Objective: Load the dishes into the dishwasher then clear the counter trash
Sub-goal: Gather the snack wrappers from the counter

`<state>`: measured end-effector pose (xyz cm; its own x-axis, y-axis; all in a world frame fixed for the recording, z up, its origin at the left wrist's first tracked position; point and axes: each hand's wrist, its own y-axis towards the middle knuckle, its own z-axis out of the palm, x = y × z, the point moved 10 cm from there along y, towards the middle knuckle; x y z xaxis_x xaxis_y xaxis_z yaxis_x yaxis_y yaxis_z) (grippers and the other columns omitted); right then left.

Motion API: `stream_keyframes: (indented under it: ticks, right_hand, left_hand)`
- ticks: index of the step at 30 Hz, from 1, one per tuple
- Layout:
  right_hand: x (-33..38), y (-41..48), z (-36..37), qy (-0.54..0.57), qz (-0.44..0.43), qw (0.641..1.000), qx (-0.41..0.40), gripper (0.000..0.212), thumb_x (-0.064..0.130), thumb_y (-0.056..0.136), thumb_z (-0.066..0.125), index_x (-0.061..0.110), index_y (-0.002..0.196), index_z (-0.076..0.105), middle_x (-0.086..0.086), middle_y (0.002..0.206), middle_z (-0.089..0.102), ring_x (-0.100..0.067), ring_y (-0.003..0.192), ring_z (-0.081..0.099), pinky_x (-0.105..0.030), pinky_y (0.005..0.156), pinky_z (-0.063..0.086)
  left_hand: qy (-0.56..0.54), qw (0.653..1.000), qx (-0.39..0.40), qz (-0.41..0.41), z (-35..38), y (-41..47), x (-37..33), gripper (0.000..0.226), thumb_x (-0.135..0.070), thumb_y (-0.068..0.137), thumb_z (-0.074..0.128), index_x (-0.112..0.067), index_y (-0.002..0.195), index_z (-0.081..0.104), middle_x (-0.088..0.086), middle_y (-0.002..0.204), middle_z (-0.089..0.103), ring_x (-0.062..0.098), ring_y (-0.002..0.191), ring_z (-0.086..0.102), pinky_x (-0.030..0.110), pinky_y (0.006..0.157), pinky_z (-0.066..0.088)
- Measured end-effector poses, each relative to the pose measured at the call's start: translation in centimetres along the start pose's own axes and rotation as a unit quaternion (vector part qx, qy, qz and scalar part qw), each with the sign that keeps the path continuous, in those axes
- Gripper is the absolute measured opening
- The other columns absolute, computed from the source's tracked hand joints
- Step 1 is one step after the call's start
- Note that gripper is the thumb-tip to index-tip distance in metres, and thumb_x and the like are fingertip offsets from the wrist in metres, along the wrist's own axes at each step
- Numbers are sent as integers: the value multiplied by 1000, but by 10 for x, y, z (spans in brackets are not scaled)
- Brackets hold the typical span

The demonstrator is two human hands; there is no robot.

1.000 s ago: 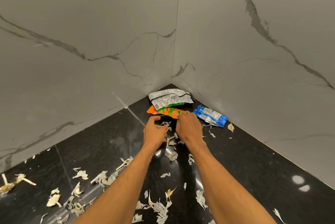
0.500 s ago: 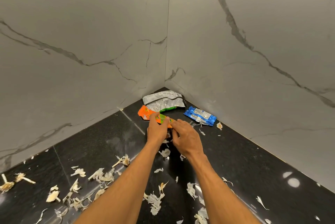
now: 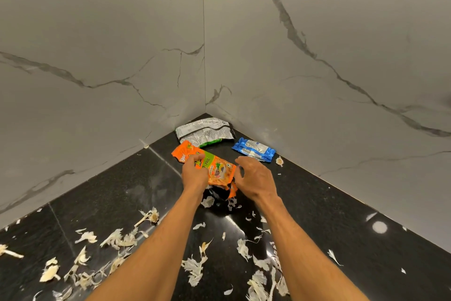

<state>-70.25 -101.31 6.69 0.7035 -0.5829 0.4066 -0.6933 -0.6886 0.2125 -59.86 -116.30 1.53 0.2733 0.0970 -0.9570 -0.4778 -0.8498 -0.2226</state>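
Orange film wrapper — how is it judged to handle?

Very light, thin and crinkly, it is judged. The glossy face is likely slippery, it is easily crushed, and nothing in it can break. It is best pinched at an edge or bunched in the fist.

Where is it found?

A little out from the wall corner, farther from it than the silver wrapper that is tucked into that corner. It seems to be raised partly off the black counter.

And the fingers?

One side of the wrapper is gripped by the left hand, with the thumb laid over the printed face and the fingers curled round the edge. The right hand is held loosely spread at the opposite edge — nothing is clasped by it, and whether its fingertips touch the film cannot be told.
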Motion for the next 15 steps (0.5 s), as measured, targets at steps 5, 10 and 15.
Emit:
stream_keyframes:
  ticks: [5, 10, 15]
  right_hand:
    - [-53, 23, 7, -16, 121, 992, 28, 32, 22, 99, 47, 16, 130, 55, -6, 130, 59, -21, 119, 55, -39, 100, 46]
    - [-82, 50, 15, -21, 175, 982, 64, 53, 33, 100, 50, 14, 148, 36, -10, 150, 42, -25, 136, 42, -41, 111, 37]
    - [-89, 70, 34, -36, 176, 978, 106, 66, 37, 96, 57, 15, 151, 29, -9, 156, 32, -26, 142, 33, -43, 114, 31]
  left_hand:
    - [2, 1000, -2, -14, 2, 12, 9, 48, 16, 83, 49, -20, 111, 64, -5, 108, 53, 12, 54, 45, 24, 43, 36]
    - [16, 999, -27, 7, -2, 18, 9, 38, 13, 83, 51, -16, 100, 68, -7, 100, 58, 10, 45, 40, 22, 39, 35]
    - [20, 999, -38, 13, -3, 21, 10, 33, 9, 83, 53, -17, 92, 70, -7, 87, 63, 11, 43, 38, 23, 40, 34]
